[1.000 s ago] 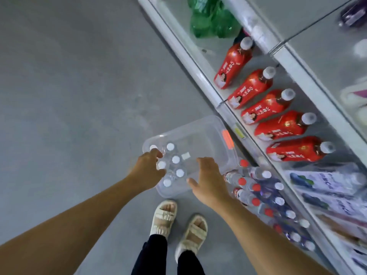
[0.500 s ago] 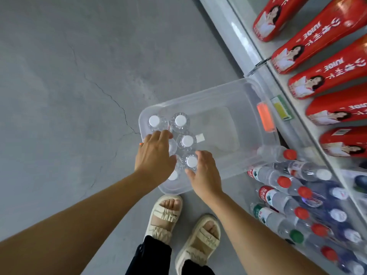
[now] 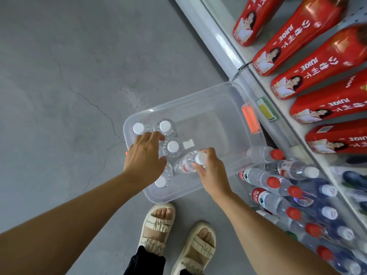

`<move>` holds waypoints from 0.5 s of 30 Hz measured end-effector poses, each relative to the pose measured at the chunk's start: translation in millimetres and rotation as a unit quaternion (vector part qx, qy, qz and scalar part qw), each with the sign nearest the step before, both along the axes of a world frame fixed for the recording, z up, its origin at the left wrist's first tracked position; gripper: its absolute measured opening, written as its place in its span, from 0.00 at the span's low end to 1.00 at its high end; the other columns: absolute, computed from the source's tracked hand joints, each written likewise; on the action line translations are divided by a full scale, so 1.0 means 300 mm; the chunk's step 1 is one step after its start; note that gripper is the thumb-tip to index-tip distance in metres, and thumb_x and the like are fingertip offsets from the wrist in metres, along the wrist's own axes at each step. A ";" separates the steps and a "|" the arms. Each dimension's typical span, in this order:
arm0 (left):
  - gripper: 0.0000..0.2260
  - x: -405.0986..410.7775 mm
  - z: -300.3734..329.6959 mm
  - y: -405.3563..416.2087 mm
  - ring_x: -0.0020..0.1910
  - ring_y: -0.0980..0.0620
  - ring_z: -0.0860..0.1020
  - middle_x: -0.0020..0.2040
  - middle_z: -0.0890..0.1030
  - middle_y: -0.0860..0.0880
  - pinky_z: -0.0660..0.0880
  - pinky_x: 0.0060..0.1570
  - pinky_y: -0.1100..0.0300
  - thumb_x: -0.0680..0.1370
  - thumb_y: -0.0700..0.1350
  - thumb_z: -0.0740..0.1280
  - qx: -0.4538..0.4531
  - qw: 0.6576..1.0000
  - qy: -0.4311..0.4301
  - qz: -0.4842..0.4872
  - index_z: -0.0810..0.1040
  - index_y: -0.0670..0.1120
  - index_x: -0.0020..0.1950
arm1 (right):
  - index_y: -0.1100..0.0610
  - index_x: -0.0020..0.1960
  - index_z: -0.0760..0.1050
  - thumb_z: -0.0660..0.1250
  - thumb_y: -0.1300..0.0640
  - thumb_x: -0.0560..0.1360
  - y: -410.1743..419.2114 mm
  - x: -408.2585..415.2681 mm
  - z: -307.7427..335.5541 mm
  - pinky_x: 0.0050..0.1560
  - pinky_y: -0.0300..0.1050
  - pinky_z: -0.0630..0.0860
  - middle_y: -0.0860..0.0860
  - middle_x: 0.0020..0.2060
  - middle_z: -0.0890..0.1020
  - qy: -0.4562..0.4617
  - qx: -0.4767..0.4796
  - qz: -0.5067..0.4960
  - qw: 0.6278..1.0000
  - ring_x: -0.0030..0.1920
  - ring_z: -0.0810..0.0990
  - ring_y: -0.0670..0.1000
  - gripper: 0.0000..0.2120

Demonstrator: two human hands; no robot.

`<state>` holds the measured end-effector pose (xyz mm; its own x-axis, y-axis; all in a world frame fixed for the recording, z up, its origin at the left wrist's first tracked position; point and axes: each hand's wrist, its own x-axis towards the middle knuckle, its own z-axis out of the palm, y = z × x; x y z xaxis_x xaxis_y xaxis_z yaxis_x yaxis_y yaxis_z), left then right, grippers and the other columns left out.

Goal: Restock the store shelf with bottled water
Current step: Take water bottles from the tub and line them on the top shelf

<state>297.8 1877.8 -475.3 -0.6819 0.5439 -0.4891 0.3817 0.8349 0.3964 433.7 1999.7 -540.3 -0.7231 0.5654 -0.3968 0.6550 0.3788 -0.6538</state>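
A clear plastic bin (image 3: 208,96) stands on the floor against the shelf. Several small white-capped water bottles (image 3: 165,127) are clustered in its near-left corner. My right hand (image 3: 210,171) grips one water bottle (image 3: 187,163) by its neck and cap; the bottle is tilted, its base pointing left. My left hand (image 3: 145,157) reaches down over the cluster, fingers curled over a bottle hidden beneath it; whether it grips is unclear. The bottom shelf (image 3: 309,169) at right holds red-capped and white-capped water bottles (image 3: 268,181).
Red juice bottles (image 3: 317,62) line the shelf above. The white shelf edge (image 3: 222,42) runs diagonally, with a price tag (image 3: 266,109) and the bin's orange latch (image 3: 250,120). My sandalled feet (image 3: 158,225) stand just before the bin. Grey concrete floor (image 3: 69,76) spreads left.
My right hand has closed on a bottle's neck and tipped it out of the cluster. My left hand stays over the bottles. The camera has moved closer.
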 end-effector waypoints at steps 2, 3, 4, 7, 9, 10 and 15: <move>0.21 0.001 0.058 0.031 0.65 0.47 0.68 0.66 0.72 0.48 0.71 0.60 0.49 0.75 0.43 0.68 -0.002 1.000 -0.006 -0.009 0.67 0.48 0.67 | 0.62 0.55 0.69 0.71 0.58 0.73 0.053 0.007 0.090 0.46 0.44 0.73 0.56 0.47 0.81 0.006 -0.010 -0.017 1.000 0.48 0.80 0.58 0.16; 0.22 0.002 0.093 0.049 0.65 0.47 0.68 0.66 0.72 0.48 0.71 0.60 0.49 0.75 0.43 0.68 0.000 1.000 -0.011 -0.014 0.67 0.48 0.67 | 0.61 0.55 0.69 0.71 0.57 0.73 0.083 0.008 0.146 0.44 0.40 0.73 0.54 0.45 0.80 0.012 -0.015 -0.025 1.000 0.47 0.79 0.56 0.15; 0.22 0.004 0.131 0.067 0.65 0.47 0.68 0.66 0.72 0.48 0.71 0.59 0.50 0.74 0.43 0.68 0.004 1.000 -0.019 -0.020 0.67 0.48 0.67 | 0.59 0.53 0.68 0.71 0.56 0.73 0.114 0.006 0.208 0.41 0.36 0.72 0.51 0.43 0.79 0.024 -0.021 -0.032 0.999 0.44 0.79 0.54 0.15; 0.23 0.011 0.267 0.125 0.64 0.47 0.70 0.65 0.73 0.48 0.71 0.57 0.55 0.73 0.41 0.70 0.017 0.998 -0.046 -0.037 0.68 0.48 0.66 | 0.57 0.51 0.67 0.71 0.55 0.73 0.216 -0.002 0.424 0.37 0.35 0.69 0.49 0.39 0.77 0.062 -0.030 -0.047 0.996 0.40 0.76 0.51 0.15; 0.24 0.012 0.376 0.167 0.63 0.48 0.71 0.65 0.74 0.49 0.69 0.55 0.58 0.72 0.41 0.70 0.020 0.997 -0.057 -0.051 0.68 0.49 0.66 | 0.60 0.54 0.69 0.71 0.54 0.73 0.286 -0.006 0.579 0.41 0.40 0.71 0.53 0.41 0.78 0.084 -0.026 -0.050 0.995 0.41 0.76 0.53 0.16; 0.24 0.012 0.436 0.189 0.63 0.49 0.71 0.65 0.74 0.50 0.69 0.56 0.59 0.72 0.42 0.70 0.024 0.996 -0.062 -0.060 0.68 0.49 0.67 | 0.60 0.55 0.70 0.71 0.54 0.73 0.321 -0.008 0.659 0.42 0.41 0.72 0.52 0.40 0.78 0.092 -0.023 -0.051 0.994 0.41 0.76 0.52 0.16; 0.27 0.014 0.757 0.301 0.64 0.50 0.72 0.66 0.73 0.51 0.68 0.60 0.60 0.70 0.46 0.73 0.070 0.989 -0.096 -0.087 0.68 0.49 0.67 | 0.56 0.53 0.70 0.69 0.56 0.75 0.458 -0.015 1.076 0.38 0.26 0.69 0.42 0.40 0.76 0.127 -0.016 -0.072 0.989 0.38 0.75 0.36 0.10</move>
<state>301.9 1968.0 -248.1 -0.4730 0.7172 -0.5116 0.4217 0.6942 0.5833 429.1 2136.9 -217.6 -0.7151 0.6594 -0.2320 0.5129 0.2696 -0.8150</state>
